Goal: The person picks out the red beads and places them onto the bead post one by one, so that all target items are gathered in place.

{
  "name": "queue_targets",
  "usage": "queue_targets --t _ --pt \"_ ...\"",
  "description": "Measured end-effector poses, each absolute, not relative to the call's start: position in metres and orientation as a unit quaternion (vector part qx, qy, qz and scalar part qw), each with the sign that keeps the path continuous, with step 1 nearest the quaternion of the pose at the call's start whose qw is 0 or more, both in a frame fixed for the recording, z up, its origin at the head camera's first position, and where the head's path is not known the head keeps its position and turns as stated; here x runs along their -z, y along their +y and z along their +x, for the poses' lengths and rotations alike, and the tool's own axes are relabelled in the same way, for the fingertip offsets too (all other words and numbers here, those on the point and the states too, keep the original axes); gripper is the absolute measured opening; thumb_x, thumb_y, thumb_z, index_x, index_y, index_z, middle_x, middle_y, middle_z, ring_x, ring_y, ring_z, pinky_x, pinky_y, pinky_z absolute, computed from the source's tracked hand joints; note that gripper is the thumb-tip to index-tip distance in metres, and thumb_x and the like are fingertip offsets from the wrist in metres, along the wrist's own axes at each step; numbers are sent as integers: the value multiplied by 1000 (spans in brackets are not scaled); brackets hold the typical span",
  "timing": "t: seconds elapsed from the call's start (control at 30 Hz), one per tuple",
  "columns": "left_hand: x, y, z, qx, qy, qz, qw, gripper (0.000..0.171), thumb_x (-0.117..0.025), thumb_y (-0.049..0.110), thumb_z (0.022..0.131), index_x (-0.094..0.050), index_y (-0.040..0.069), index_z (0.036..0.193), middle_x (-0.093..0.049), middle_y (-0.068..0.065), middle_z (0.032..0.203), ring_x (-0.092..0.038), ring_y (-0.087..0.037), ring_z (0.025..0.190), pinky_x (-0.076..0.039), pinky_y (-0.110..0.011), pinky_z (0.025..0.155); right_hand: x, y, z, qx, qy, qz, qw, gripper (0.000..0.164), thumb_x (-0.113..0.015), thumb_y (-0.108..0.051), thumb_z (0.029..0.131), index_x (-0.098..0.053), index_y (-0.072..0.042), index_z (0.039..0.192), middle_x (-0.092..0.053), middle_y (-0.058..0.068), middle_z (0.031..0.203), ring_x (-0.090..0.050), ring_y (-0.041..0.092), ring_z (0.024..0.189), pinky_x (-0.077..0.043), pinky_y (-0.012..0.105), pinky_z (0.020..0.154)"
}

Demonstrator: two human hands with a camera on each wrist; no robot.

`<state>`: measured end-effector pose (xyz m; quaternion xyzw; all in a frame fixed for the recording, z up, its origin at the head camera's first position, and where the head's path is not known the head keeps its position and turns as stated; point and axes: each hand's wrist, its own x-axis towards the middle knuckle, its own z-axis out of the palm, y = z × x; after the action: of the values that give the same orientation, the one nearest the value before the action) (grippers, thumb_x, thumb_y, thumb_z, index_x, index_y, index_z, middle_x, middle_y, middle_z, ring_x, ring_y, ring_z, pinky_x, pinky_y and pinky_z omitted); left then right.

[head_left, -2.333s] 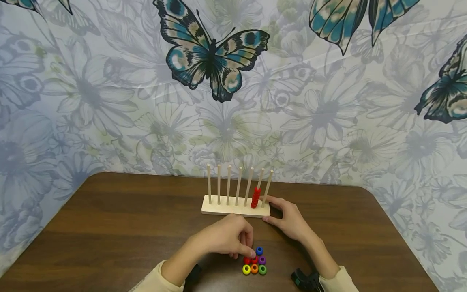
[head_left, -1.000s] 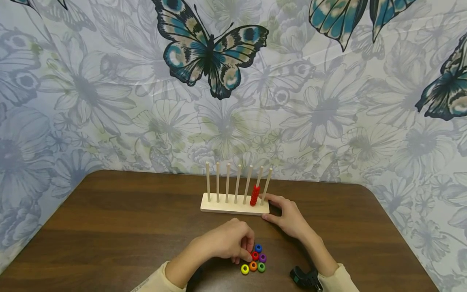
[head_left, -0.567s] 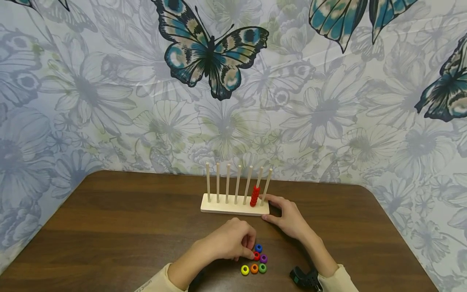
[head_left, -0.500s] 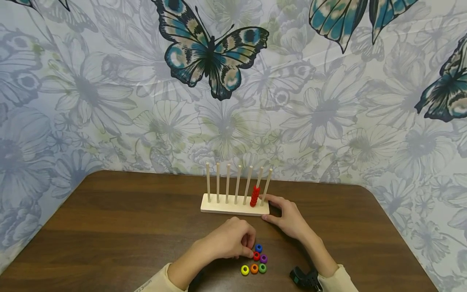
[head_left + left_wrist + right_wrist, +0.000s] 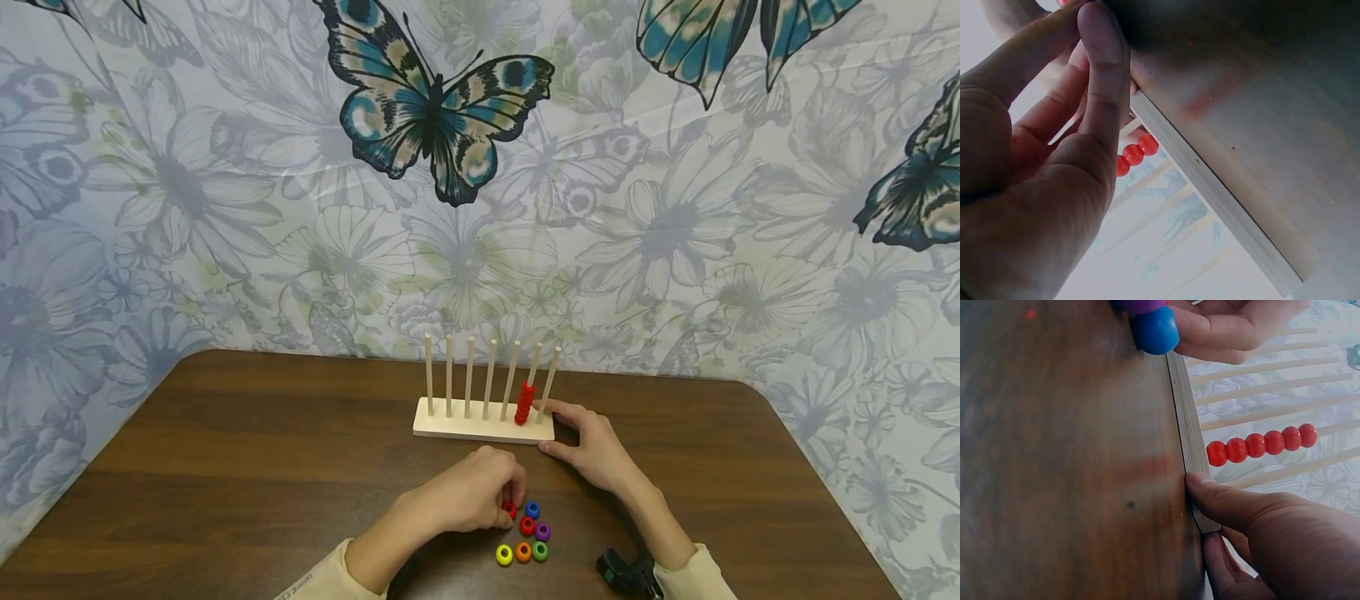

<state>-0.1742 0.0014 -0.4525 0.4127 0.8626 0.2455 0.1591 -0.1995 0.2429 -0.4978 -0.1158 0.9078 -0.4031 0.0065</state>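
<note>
My left hand pinches a red bead between thumb and fingers, just left of a small group of beads. In that group lie another red bead, a blue bead, a purple bead, a yellow bead, an orange bead and a green bead. Behind them stands a pale wooden peg rack. A stack of red beads fills the lower part of its second peg from the right. My right hand grips the rack's right end, thumb on the front edge.
The brown wooden table ends at a wall hung with butterfly-and-flower fabric. The rack's other pegs stand upright and bare. A black wrist device sits under the right forearm.
A red bead from the group, earlier hidden under my left fingers, now shows in their pinch, shifted up toward the rack. My right hand stays at the rack's end.
</note>
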Motion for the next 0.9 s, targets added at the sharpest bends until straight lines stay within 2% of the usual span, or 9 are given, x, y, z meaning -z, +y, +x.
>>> queue_targets --t 0.2,0.37,0.53,0.7,0.9 --pt "452 1 -179 -259 863 417 120 21 -87 5 85 -69 15 83 -58 11 74 -52 2 62 -47 -14 58 497 243 -199 405 907 -113 8 58 -85 -16 90 -65 -28 144 -64 10 148 -58 33 140 -46 56 115" --pt "449 0 -185 -349 852 383 75 15 -85 2 87 -73 11 89 -67 8 79 -57 2 67 -51 -16 63 497 244 -199 408 906 -118 8 59 -84 -16 91 -64 -28 145 -64 10 147 -58 35 139 -47 57 115" --pt "437 2 -190 -419 837 353 18 14 -85 -2 84 -78 7 93 -72 -1 89 -65 -4 74 -55 -19 67 498 245 -197 406 906 -120 6 59 -84 -17 91 -64 -28 145 -62 10 148 -58 38 139 -48 56 114" --pt "421 9 -192 -450 830 324 -58 15 -87 0 84 -81 6 97 -71 -2 93 -68 -10 75 -59 -21 70 498 246 -197 403 907 -126 -2 58 -84 -16 91 -64 -24 145 -62 13 148 -59 40 137 -48 58 113" --pt "402 15 -195 -482 818 280 -141 16 -86 2 86 -81 4 101 -70 -3 93 -70 -13 71 -57 -19 65 499 243 -198 398 908 -129 -6 57 -84 -17 91 -65 -24 144 -63 15 147 -61 40 134 -50 57 111"
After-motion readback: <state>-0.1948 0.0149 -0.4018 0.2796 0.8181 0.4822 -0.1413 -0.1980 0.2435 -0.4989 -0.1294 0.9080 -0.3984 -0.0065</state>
